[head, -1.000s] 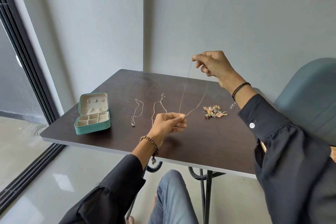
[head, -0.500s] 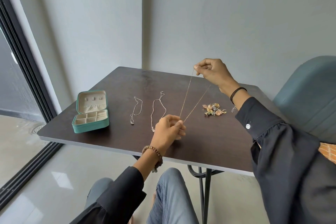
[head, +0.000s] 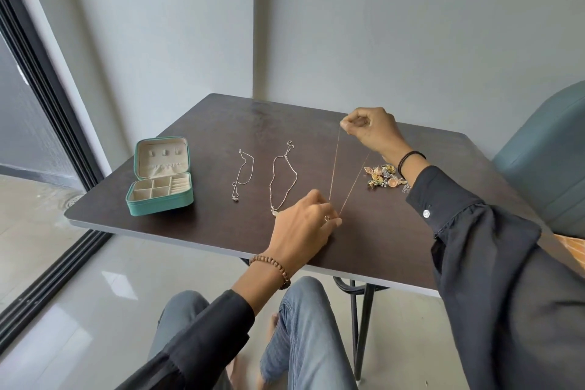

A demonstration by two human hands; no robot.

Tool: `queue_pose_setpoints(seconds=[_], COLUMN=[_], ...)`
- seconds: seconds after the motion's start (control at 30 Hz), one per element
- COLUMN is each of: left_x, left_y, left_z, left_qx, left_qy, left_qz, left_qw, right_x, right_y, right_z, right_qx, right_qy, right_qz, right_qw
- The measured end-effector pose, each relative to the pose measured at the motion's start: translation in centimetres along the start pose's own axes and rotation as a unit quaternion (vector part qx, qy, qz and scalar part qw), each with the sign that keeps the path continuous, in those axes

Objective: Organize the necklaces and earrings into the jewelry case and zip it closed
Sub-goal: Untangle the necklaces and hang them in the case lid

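Left hand [head: 304, 225]: low over the front of the worktop [head: 221, 231]; fingers curled, the tips pinching the lower end of a thin chain necklace [head: 334, 168]; whether the hand touches the surface cannot be told
Right hand [head: 370, 133]: raised over the far right part of the worktop; fingers bunched against the thumb, pinching the upper end of the same necklace
Held necklace: fine rose-gold chain, pulled taut in two straight strands that spread apart toward the right hand; off the surface between the two hands
Jewelry case [head: 160, 204]: teal, at the left front corner; lid propped open, beige compartments showing; well apart from both hands
Silver necklace [head: 235, 197]: lying flat, right of the case
Longer necklace [head: 274, 211]: lying flat just beside the left hand, its pendant end near the knuckles
Earrings [head: 384, 176]: small orange and gold heap, close under the right wrist
Wrists: brown beaded bracelet [head: 273, 266] on the left; black band [head: 410, 157] on the right
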State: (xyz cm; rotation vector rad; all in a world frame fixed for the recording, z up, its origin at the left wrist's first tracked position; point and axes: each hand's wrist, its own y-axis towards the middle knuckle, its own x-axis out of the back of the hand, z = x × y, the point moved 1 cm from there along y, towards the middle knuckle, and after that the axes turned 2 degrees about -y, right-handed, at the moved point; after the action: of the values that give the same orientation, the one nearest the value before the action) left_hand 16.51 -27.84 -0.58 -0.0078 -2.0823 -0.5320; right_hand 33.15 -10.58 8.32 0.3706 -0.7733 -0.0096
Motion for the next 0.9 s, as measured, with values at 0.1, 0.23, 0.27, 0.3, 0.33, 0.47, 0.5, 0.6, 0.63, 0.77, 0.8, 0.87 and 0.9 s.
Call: queue_pose_setpoints(seconds=[0.1, 0.23, 0.27, 0.3, 0.33, 0.47, 0.5, 0.6, 0.63, 0.77, 0.8, 0.87, 0.9], left_x=[-1.1, -2.2, -2.2, -2.3, -2.4, -2.8, -2.9, -3.2, -3.2, -3.3, -3.3, -3.2, -3.3], left_y=[0.0, 0.2, 0.3, 0.4, 0.5, 0.7, 0.7, 0.7, 0.7, 1.0, 1.1, 1.4, 1.5], left_z=[1.0, 1.9, 1.9, 1.9, 1.9, 2.0, 2.0, 1.8, 1.8, 1.6, 1.6, 1.5, 1.5], left_qx=[-0.103, -0.207, -0.213, -0.215, -0.213, -0.203, -0.202, -0.212, -0.219, -0.238, -0.239, -0.24, -0.238], left_qy=[0.057, 0.11, 0.112, 0.116, 0.118, 0.097, 0.094, 0.094, 0.098, 0.094, 0.091, 0.09, 0.087], left_qz=[-0.031, -0.061, -0.064, -0.068, -0.07, -0.072, -0.07, -0.07, -0.073, -0.072, -0.064, -0.053, -0.049], left_qw=[0.993, 0.97, 0.968, 0.967, 0.967, 0.972, 0.972, 0.97, 0.968, 0.964, 0.965, 0.965, 0.966], right_x=[-1.3, -2.8, -3.2, -3.6, -4.1, -5.6, -5.8, -6.5, -6.6, -6.6, -6.6, -6.6, -6.6], right_y=[0.5, 1.0, 1.2, 1.4, 1.5, 1.7, 1.8, 2.2, 2.3, 2.8, 2.8, 2.9, 3.0], right_z=[-1.1, -2.2, -2.6, -2.9, -3.3, -4.4, -4.7, -5.7, -6.0, -7.1, -7.3, -7.5, -7.6], right_qx=[-0.009, -0.004, -0.004, -0.002, -0.002, -0.003, -0.006, -0.004, -0.007, 0.0, 0.002, 0.011, 0.015], right_qy=[-0.004, -0.016, -0.018, -0.021, -0.025, -0.038, -0.037, -0.044, -0.04, -0.037, -0.037, -0.043, -0.05], right_qz=[0.016, 0.025, 0.029, 0.038, 0.047, 0.072, 0.074, 0.083, 0.088, 0.096, 0.094, 0.092, 0.091], right_qw=[1.0, 1.0, 0.999, 0.999, 0.999, 0.997, 0.997, 0.996, 0.995, 0.995, 0.995, 0.995, 0.994])
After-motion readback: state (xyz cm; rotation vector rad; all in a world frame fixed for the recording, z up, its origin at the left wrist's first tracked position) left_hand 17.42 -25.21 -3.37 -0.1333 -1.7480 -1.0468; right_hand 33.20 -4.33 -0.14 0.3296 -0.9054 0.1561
